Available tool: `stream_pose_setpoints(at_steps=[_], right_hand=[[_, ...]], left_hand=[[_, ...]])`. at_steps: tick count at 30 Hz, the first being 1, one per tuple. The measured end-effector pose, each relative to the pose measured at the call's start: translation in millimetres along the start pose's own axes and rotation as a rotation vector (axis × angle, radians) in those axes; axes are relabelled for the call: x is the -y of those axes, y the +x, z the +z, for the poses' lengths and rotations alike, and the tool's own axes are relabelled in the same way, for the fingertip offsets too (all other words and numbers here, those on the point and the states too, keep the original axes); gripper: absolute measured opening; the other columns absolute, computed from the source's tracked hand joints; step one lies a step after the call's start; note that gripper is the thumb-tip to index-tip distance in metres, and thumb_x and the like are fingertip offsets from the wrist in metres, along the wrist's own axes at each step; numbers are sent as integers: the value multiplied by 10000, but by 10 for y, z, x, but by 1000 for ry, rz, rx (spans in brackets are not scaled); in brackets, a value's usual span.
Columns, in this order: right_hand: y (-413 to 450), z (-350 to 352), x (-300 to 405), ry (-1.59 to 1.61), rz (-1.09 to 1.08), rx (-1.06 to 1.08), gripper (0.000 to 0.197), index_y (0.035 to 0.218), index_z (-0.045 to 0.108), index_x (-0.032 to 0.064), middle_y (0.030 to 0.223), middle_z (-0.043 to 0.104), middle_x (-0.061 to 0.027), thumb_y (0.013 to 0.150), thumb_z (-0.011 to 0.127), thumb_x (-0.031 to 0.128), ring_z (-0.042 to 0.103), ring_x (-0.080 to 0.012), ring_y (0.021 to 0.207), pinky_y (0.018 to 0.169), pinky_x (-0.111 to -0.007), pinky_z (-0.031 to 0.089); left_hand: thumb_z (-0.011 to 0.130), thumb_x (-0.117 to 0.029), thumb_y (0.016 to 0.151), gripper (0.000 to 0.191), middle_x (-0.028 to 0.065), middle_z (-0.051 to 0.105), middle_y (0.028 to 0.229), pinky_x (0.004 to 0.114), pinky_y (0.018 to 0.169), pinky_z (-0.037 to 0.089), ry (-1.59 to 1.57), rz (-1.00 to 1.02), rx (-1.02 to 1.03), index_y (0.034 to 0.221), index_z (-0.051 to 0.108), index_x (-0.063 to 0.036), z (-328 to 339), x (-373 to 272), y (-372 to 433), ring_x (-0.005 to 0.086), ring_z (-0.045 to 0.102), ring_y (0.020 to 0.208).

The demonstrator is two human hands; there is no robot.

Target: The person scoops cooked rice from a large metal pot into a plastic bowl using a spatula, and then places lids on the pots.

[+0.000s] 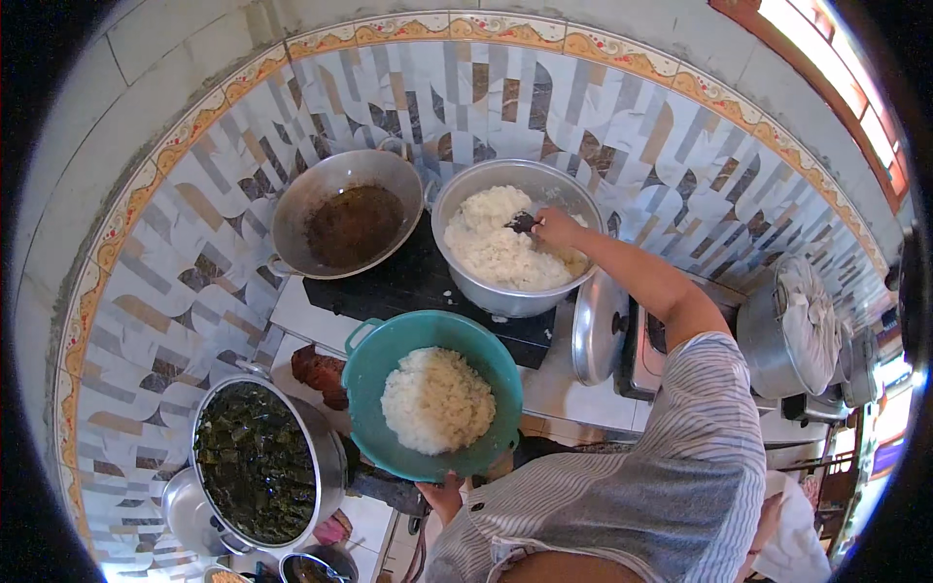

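Note:
My right hand [555, 227] grips a dark rice scoop [520, 222] inside a large aluminium pot [466, 280]. White cooked rice [496, 248] is heaped in that pot, and the scoop's blade rests against it. At the near side, my left hand [442, 497] holds the rim of a teal plastic basin [477, 350]. A mound of cooked rice [437, 401] lies in the middle of the basin. The basin is below the pot in the picture, close to my body.
A wok [353, 211] with brown residue stands left of the rice pot on a black stove [430, 291]. A pot of dark cooked greens [255, 463] is at lower left. A metal lid [598, 328] leans right of the rice pot, beside another stove [645, 350] and a cloth-topped pot [773, 335].

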State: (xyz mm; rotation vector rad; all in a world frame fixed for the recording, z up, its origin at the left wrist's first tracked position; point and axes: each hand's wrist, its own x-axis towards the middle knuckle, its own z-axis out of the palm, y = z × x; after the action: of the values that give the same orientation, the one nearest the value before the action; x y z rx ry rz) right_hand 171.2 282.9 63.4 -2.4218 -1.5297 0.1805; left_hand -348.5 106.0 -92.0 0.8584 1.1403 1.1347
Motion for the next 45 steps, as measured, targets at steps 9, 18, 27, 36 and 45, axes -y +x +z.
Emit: stream_pose_setpoints(at_steps=[9, 18, 27, 36, 45], right_hand=[[-20, 54, -80, 490, 174, 128, 282, 895, 632, 34, 735, 635, -153, 730, 633, 261, 622, -274, 676, 616, -371, 483], [-747, -590, 23, 286, -64, -163, 381, 1076, 598, 120, 921, 628, -136, 736, 635, 290, 617, -295, 766, 717, -372, 472], [-2086, -1105, 1003, 255, 17, -98, 354, 1132, 564, 145, 923, 625, -104, 789, 604, 222, 612, -253, 709, 643, -345, 475], [-2386, 621, 1459, -208, -521, 118, 248, 1038, 593, 162, 827, 581, -127, 799, 528, 175, 606, -290, 724, 590, -401, 486], [-2404, 36, 1685, -212, -545, -10, 246, 1012, 577, 130, 780, 551, -153, 797, 457, 134, 605, -305, 694, 549, -413, 486]], left_hand=[[559, 46, 749, 621, 153, 456, 1059, 316, 521, 524, 280, 132, 12, 1241, 202, -79, -206, 250, 28, 240, 554, 772], [605, -19, 780, 636, 128, 449, 1112, 368, 531, 540, -7, -226, 10, 1248, 209, -190, -279, 264, 113, 252, 559, 780], [571, 10, 759, 560, 136, 462, 1041, 306, 497, 520, 12, -207, 39, 1209, 245, -67, -108, -62, 12, 208, 558, 763], [627, -20, 725, 512, 145, 490, 942, 291, 506, 510, 9, -177, -29, 1112, 294, 10, 28, -122, 24, 202, 558, 739], [599, 22, 723, 494, 178, 519, 937, 312, 471, 549, 99, -122, -40, 1107, 290, 16, -121, 58, 48, 234, 612, 668]])
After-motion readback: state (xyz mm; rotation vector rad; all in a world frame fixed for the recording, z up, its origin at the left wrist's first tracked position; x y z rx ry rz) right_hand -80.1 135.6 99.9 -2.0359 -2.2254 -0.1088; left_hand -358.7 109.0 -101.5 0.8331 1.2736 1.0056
